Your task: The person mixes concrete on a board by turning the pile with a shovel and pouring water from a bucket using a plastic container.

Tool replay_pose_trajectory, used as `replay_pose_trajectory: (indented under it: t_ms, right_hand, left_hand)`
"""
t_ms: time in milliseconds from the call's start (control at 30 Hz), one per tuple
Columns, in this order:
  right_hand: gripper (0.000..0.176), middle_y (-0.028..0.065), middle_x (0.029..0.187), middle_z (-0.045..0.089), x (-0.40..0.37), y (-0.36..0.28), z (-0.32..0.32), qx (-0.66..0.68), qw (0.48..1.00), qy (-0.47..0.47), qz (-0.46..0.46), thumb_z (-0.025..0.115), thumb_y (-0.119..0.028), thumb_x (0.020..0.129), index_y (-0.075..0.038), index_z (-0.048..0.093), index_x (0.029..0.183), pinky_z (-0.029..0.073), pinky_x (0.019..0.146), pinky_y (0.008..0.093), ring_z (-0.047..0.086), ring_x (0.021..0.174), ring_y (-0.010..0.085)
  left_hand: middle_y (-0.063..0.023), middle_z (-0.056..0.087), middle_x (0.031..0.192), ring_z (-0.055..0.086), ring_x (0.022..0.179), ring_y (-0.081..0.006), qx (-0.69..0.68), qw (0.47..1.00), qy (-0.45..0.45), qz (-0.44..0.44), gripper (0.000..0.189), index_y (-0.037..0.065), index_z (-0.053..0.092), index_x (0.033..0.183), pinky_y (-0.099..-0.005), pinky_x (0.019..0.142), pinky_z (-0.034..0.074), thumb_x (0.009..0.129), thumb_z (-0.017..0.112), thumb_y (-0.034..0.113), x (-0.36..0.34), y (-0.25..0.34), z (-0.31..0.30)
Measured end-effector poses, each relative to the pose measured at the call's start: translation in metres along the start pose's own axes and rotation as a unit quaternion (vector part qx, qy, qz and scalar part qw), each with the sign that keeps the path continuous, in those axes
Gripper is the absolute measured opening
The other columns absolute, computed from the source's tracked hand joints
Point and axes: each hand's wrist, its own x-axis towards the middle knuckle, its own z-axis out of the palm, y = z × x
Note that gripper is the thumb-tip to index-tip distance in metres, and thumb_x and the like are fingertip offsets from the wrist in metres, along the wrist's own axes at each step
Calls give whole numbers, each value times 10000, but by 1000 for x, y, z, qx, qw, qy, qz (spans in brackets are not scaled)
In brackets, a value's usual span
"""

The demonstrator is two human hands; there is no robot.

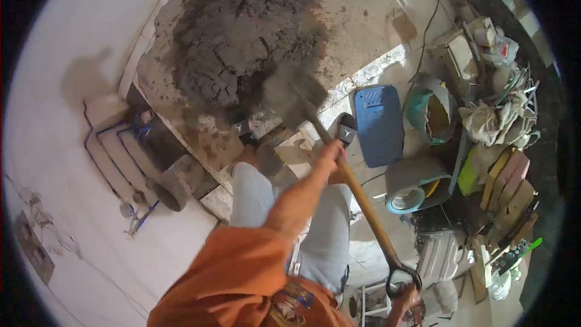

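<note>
A shovel [365, 206] runs diagonally across the view, its wooden shaft sloping from lower right to upper left. My left hand [330, 156] is wrapped round the shaft not far above the blade. At the far end, my right hand [408, 300] grips the black D-shaped handle. The blade [295, 92] is smeared by motion and overlaps the near right edge of a heap of wet grey mortar [242, 36]. This heap spreads over a pale board-like floor area with splashes around it.
A blue plastic panel [379, 127] lies right of my slippered foot [346, 129]. Beyond it are a green-lined bucket [431, 112], a grey bucket [417, 184] and piled scraps [502, 109]. Pipes with blue parts [124, 157] project at the left wall.
</note>
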Motion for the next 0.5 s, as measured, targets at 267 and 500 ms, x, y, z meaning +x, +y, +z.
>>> replay_pose_trajectory:
  t_ms: [267,500]
  right_hand:
    - [226,17,791,499,97,128,-119,-199,968,145,48,543,-205,835,-42,516,989,417,561,300,473,681,141]
    - [183,4,790,468,266,210,-1,40,995,-47,-73,524,-246,848,-67,508,884,403,571,293,450,667,129]
  left_hand:
    - [-81,502,532,518,452,-189,27,998,-22,-47,131,27,519,655,-343,409,448,749,586,88,47,-203,64]
    - [-66,509,564,506,512,-199,157,981,-33,107,141,55,512,595,-339,497,445,718,579,50,178,94,-10]
